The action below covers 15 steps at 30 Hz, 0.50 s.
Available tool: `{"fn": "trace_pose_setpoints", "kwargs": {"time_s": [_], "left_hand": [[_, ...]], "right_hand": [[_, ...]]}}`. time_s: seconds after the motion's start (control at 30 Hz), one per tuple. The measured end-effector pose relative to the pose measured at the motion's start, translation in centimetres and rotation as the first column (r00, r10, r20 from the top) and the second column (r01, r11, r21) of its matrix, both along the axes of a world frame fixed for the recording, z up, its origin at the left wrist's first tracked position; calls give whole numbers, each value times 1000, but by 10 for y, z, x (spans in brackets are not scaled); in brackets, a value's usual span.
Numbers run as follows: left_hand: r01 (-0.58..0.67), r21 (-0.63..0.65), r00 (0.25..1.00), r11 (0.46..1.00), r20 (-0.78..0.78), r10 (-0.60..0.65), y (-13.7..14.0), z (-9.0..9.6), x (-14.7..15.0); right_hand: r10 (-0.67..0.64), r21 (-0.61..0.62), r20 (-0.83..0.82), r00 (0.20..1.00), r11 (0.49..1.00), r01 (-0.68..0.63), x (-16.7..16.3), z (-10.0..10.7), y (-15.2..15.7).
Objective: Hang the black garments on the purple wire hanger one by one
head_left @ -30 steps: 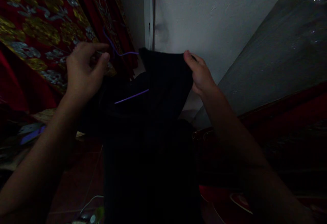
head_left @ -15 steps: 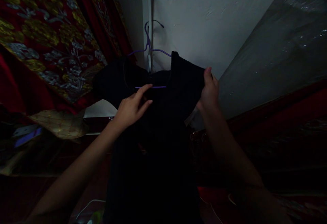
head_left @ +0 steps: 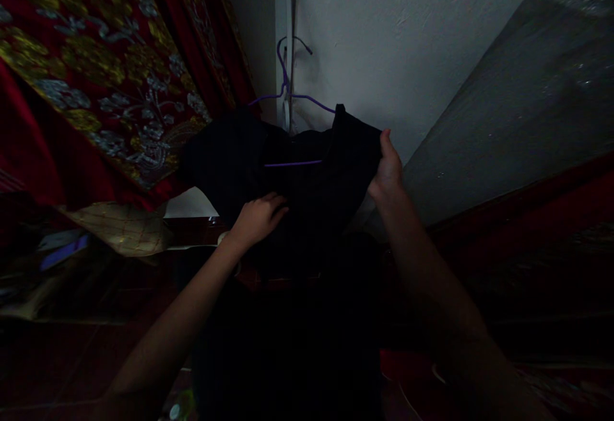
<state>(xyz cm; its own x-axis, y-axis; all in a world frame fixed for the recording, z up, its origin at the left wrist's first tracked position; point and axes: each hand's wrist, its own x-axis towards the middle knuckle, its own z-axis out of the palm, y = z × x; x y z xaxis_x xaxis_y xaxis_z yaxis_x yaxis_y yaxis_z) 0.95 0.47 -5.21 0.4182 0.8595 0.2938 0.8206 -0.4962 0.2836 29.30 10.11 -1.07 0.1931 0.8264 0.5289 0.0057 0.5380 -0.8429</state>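
A dark short-sleeved shirt (head_left: 307, 194) hangs on a purple wire hanger (head_left: 311, 98), whose hook is caught on a pale upright strip at the wall. My right hand (head_left: 387, 171) grips the shirt's right-side sleeve, thumb up on the outer edge and the other fingers mostly hidden behind the cloth. Below the neckline, my left hand (head_left: 261, 219) is closed on the shirt's front, its fingers bent together around the fabric. The hanger's lower bar shows across the neck opening. Deep shadow hides where the shirt's lower part ends.
Red cloth with gold and silver floral embroidery (head_left: 96, 56) hangs at the left, touching the shirt's sleeve. Clear plastic sheeting (head_left: 522, 88) covers something at the right. A beige checked cloth (head_left: 119, 226) and a purple-blue flat item (head_left: 64, 253) lie lower left.
My left hand has moved down from the neckline onto the shirt's front, and its fingers have closed. A reddish strip now shows below it. My right hand keeps the sleeve.
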Motion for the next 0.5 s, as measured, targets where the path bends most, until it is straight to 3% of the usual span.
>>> {"fn": "trace_pose_setpoints", "kwargs": {"time_s": [0.07, 0.13, 0.23, 0.3, 0.37, 0.43, 0.5], "left_hand": [[37, -4, 999, 999, 36, -37, -4, -12, 0], [74, 41, 983, 996, 163, -79, -13, -27, 4], [28, 155, 901, 988, 424, -92, -28, -47, 14], [-69, 207, 814, 976, 578, -65, -37, -56, 24], [-178, 220, 726, 959, 687, -24, -42, -60, 33], [-219, 216, 669, 952, 743, -15, -45, -60, 38], [-151, 199, 666, 968, 744, -49, -47, -54, 40]], "right_hand": [[-4, -86, -212, 977, 996, -15, -4, -7, 7], [-38, -149, -255, 966, 989, -1, -9, -17, 12], [-247, -129, -245, 937, 967, 221, -22, -39, 3], [-427, -86, -253, 868, 904, 419, -38, -58, -20], [-486, -112, -228, 844, 874, 473, -60, -80, -55], [-379, -202, -275, 884, 921, 333, -82, -101, -91], [-66, -308, -225, 972, 951, -6, -100, -115, -121]]}}
